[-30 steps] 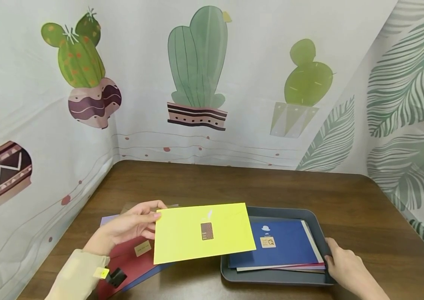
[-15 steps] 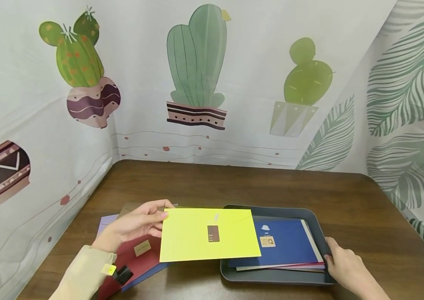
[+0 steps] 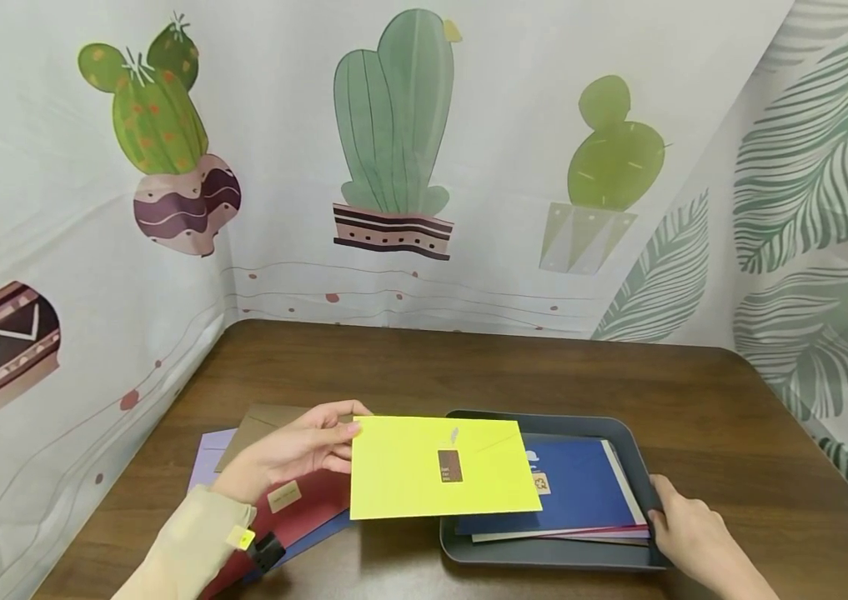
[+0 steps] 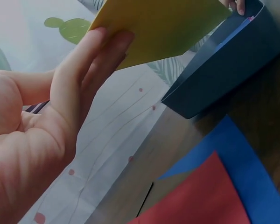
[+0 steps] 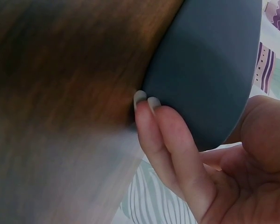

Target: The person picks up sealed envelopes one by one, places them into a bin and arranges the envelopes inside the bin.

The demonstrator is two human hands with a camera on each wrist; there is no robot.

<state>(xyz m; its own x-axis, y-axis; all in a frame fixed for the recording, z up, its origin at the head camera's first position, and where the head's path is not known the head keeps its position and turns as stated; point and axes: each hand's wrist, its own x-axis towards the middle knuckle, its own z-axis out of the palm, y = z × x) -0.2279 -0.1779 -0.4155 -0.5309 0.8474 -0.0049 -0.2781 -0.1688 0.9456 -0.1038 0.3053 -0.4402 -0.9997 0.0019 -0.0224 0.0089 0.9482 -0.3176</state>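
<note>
A bright yellow envelope (image 3: 408, 471) with a small brown label is pinched at its left end by my left hand (image 3: 303, 446). Its right end overlaps the left part of a dark grey tray (image 3: 559, 554), held above it. Inside the tray lies a blue envelope (image 3: 581, 483) on top of several others, whose edges show at the front. My right hand (image 3: 701, 533) grips the tray's right wall, thumb over the rim; in the right wrist view its fingers (image 5: 177, 135) press the outer side of the wall. The left wrist view shows the yellow envelope (image 4: 163, 32) from beneath.
Left of the tray, under my left forearm, a loose pile lies on the brown wooden table (image 3: 484, 362): a red envelope (image 3: 311, 508), a brown one (image 3: 262, 425), a lilac one (image 3: 206, 454) and a blue one (image 3: 322, 537). A cactus-print cloth (image 3: 506, 167) hangs behind.
My left hand has carried the yellow envelope to the right, farther over the tray, and more of the brown envelope shows behind. The right hand and the tray have stayed in place.
</note>
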